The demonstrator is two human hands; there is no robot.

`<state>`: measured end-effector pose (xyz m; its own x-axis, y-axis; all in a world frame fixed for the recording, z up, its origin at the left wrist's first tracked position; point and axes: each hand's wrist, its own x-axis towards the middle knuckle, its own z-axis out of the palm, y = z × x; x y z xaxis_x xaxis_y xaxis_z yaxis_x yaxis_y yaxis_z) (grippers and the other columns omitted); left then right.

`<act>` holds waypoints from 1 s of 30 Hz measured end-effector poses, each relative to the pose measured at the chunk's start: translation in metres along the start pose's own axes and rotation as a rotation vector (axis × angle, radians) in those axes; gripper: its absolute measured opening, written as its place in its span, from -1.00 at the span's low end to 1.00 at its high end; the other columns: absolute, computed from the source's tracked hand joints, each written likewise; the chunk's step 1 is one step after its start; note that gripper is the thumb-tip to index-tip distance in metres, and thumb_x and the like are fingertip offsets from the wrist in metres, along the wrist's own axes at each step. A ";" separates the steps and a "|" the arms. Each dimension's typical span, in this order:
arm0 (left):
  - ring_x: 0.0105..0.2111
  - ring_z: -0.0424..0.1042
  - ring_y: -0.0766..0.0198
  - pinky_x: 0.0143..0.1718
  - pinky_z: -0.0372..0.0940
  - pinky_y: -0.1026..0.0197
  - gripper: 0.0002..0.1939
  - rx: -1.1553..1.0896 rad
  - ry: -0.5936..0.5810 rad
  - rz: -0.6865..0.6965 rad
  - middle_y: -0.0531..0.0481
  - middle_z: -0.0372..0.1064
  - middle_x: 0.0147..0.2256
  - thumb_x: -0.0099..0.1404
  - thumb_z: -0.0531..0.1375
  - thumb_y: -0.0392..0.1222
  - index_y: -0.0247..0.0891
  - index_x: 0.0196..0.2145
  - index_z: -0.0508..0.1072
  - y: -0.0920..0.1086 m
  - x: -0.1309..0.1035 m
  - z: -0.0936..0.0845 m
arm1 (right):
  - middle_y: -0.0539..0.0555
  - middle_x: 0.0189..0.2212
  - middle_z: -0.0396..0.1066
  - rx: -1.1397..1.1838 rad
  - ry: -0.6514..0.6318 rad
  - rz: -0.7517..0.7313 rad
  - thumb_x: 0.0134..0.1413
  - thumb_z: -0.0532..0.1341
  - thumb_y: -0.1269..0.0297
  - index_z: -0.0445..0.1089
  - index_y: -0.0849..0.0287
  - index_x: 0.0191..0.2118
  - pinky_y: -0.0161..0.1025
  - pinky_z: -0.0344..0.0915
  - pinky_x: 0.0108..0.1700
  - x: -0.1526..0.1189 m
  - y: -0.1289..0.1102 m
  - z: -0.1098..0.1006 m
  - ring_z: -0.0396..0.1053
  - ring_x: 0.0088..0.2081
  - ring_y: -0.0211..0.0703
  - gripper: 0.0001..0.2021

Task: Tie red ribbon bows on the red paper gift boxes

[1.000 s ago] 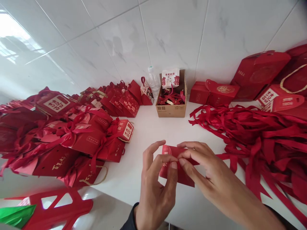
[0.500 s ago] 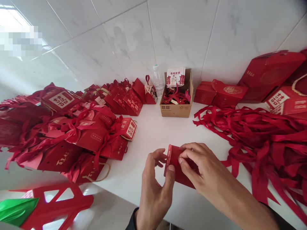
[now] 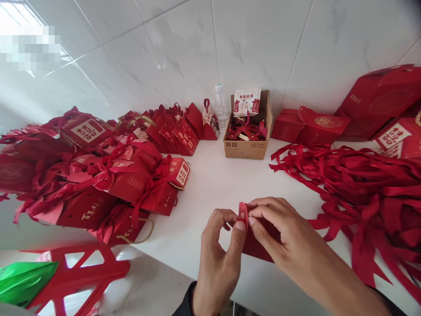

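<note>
A small red paper gift box (image 3: pixel 258 248) stands on the white table between my hands, its rounded top flap (image 3: pixel 242 213) upright and marked with pale print. My left hand (image 3: pixel 222 245) is closed, thumb and index finger pinching at the flap's left face. A short dark-red strip shows at those fingertips; whether it is ribbon I cannot tell. From the other side, my right hand (image 3: pixel 279 228) has its thumb and fingers pressed together against the flap and covers much of the box. Anything inside the right fingers is hidden.
Red ribbons (image 3: pixel 348 188) lie heaped on the right. Ribbon-tied gift boxes (image 3: pixel 118 175) pile up on the left. Against the tiled wall stand a cardboard box (image 3: pixel 246 150), a plastic bottle (image 3: pixel 222 109) and larger red boxes (image 3: pixel 324 125). A red stool (image 3: pixel 82 272) is at lower left.
My left fingers have closed from a loose curl around the flap to a pinch at it. The flap now stands between both hands' fingertips. The view has shifted slightly.
</note>
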<state>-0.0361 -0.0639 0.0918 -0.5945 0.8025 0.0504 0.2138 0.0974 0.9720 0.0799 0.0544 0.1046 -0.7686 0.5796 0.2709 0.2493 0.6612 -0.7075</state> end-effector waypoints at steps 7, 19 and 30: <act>-0.31 0.49 0.24 -0.21 0.38 0.23 -0.70 -0.174 0.126 -0.087 0.02 0.50 -0.35 0.43 0.26 0.07 -0.21 -0.31 0.50 -0.013 0.015 -0.022 | 0.20 0.19 0.34 -0.194 0.194 -0.025 0.42 0.15 0.21 0.20 -0.01 0.28 0.12 0.46 0.14 -0.030 0.025 0.011 0.30 0.24 0.13 -0.62; -0.52 0.43 0.21 -0.54 0.33 0.23 -0.68 -0.010 0.550 -0.271 0.07 0.40 -0.51 0.14 0.36 0.06 -0.21 -0.33 0.42 -0.059 0.021 -0.091 | 0.11 0.27 0.37 -0.046 0.279 0.291 0.37 0.17 -0.13 0.28 -0.18 0.31 -0.03 0.58 0.01 -0.065 0.034 0.000 0.36 0.30 0.19 -0.52; 0.38 0.18 -0.18 0.23 0.31 -0.24 -0.32 0.405 0.068 0.298 -0.24 0.15 0.39 0.47 0.19 0.08 -0.02 0.44 0.10 -0.032 -0.034 0.004 | 0.27 0.14 0.55 -0.304 0.322 0.552 0.36 0.01 -0.18 0.44 0.07 0.14 0.16 0.55 0.06 -0.107 0.115 -0.023 0.51 0.17 0.27 -0.46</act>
<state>-0.0198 -0.0916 0.0581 -0.5080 0.7915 0.3398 0.6574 0.1014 0.7467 0.2041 0.0796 0.0093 -0.2815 0.9496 0.1378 0.7418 0.3065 -0.5965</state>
